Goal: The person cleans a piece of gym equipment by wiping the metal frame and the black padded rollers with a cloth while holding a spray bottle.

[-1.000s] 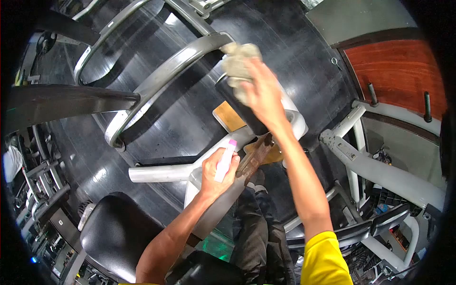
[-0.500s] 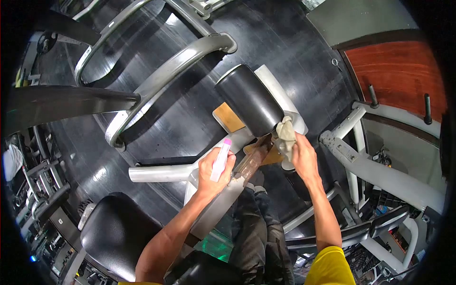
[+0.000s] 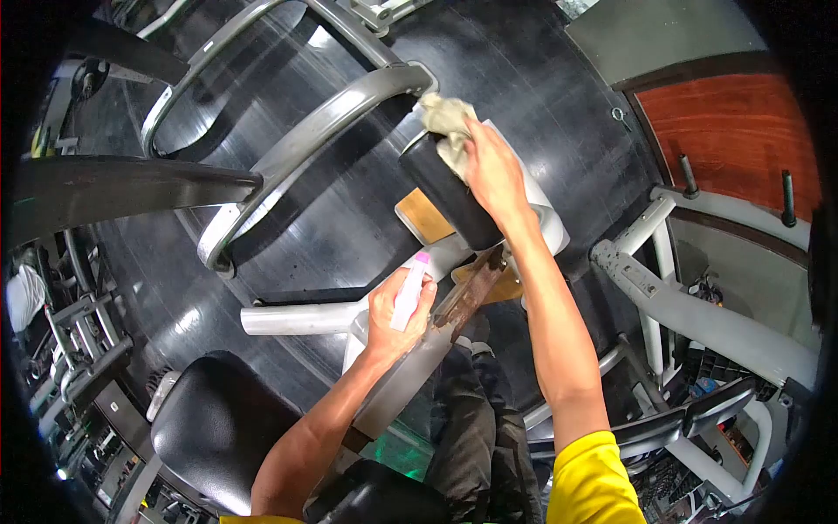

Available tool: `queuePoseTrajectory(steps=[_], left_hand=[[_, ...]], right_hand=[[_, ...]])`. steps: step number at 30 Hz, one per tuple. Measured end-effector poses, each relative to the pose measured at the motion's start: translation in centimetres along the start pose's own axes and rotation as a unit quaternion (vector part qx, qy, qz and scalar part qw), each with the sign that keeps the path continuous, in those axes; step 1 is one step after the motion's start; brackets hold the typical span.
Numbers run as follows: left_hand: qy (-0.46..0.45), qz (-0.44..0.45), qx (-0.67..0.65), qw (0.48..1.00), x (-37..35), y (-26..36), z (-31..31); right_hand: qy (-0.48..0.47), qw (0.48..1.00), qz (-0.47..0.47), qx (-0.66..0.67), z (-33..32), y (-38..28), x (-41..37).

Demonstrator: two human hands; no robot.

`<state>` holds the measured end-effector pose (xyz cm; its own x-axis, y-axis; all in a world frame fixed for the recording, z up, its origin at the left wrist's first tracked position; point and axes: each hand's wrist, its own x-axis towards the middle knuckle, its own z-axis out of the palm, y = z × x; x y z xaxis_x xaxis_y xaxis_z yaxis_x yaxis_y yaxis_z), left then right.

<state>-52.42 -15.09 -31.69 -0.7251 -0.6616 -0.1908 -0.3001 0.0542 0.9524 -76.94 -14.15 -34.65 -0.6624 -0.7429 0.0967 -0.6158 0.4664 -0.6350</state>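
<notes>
A beige cloth [image 3: 449,122] is gripped in my right hand [image 3: 496,175], pressed against the far end of the black padded roller [image 3: 449,194]. My left hand [image 3: 397,316] is wrapped around a white spray bottle [image 3: 407,297] with a pink top, held above the grey machine beam [image 3: 397,384]. The beam's upper part is brown and worn. An orange-brown plate [image 3: 424,216] shows to the left of the roller, and a second one is partly hidden below it.
Curved grey metal tubes [image 3: 332,109] rise at the upper left. A black padded seat [image 3: 218,428] is at the lower left. To the right stand a white-grey frame [image 3: 698,306] and a reddish wooden panel [image 3: 729,144]. My legs are beside the beam.
My right hand has moved with the cloth from the roller's near end, up and to the left, to its far end. My left hand and the bottle have hardly moved.
</notes>
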Motion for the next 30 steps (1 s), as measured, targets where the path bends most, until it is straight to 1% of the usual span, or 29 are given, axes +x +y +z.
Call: queuePoseTrajectory(steps=[1,3,5,7,9,10,11,13,15,16,17,19,20,21,23,24,25,28,30], left_hand=[[0.005,0.001,-0.003,1.0,0.0,-0.2,0.0],[0.009,0.004,-0.008,1.0,0.0,-0.1,0.1],[0.004,-0.006,0.01,1.0,-0.1,0.2,0.0],[0.005,-0.004,0.006,1.0,-0.3,0.2,0.2],[0.001,-0.002,0.002,1.0,-0.4,0.2,0.2],[-0.001,0.0,0.007,1.0,-0.4,0.1,0.2],[-0.002,0.003,0.011,1.0,-0.4,0.2,0.3],[0.001,0.006,0.003,1.0,-0.2,0.4,0.3],[0.004,0.005,-0.002,1.0,-0.3,0.4,0.3],[0.007,0.007,-0.003,1.0,-0.2,0.4,0.4],[0.011,0.01,-0.003,1.0,-0.1,0.4,0.4],[0.011,0.015,-0.005,1.0,0.1,0.6,0.3],[0.012,0.018,-0.007,1.0,0.1,0.7,0.2],[0.013,0.016,-0.007,1.0,0.0,0.6,0.2],[0.02,0.02,-0.006,1.0,0.0,0.3,0.4],[0.021,0.019,-0.007,1.0,0.0,0.2,0.4],[0.021,0.015,-0.006,1.0,-0.1,0.1,0.4],[0.022,0.0,-0.005,1.0,0.0,0.3,0.2],[0.021,-0.013,-0.007,1.0,0.0,0.4,0.2]], right_hand=[[0.0,1.0,-0.001,-0.001,-0.6,0.0,-1.1],[-0.06,0.997,0.054,-0.014,-3.2,1.1,-4.0],[-0.096,0.992,0.075,-0.034,-5.3,2.3,-7.0],[-0.074,0.995,0.025,-0.066,-6.7,3.9,-9.2],[-0.122,0.986,0.112,-0.027,-8.6,4.5,-9.2],[-0.151,0.97,0.189,-0.025,-9.6,4.1,-8.3],[-0.136,0.963,0.231,-0.028,-9.5,4.7,-7.7],[-0.06,0.962,0.266,0.036,-8.3,5.8,-6.6],[0.068,0.976,0.197,0.055,-2.4,12.4,-7.3],[-0.021,0.942,0.291,0.166,-2.7,10.0,-6.3],[0.007,0.957,0.285,0.058,0.1,10.9,-6.6],[-0.008,0.938,0.335,0.083,-1.9,5.4,-5.5],[0.028,0.948,0.304,0.094,-2.1,3.7,-6.0],[0.075,0.966,0.239,0.057,-0.9,4.7,-7.2],[0.113,0.98,0.157,-0.045,-0.7,2.9,-8.9],[0.122,0.984,0.103,-0.073,-0.6,2.4,-9.7],[0.104,0.984,0.122,-0.075,-0.6,1.7,-10.3],[0.092,0.987,0.101,-0.086,-0.5,0.4,-11.8],[0.088,0.988,0.004,-0.127,-0.5,0.1,-12.5]])
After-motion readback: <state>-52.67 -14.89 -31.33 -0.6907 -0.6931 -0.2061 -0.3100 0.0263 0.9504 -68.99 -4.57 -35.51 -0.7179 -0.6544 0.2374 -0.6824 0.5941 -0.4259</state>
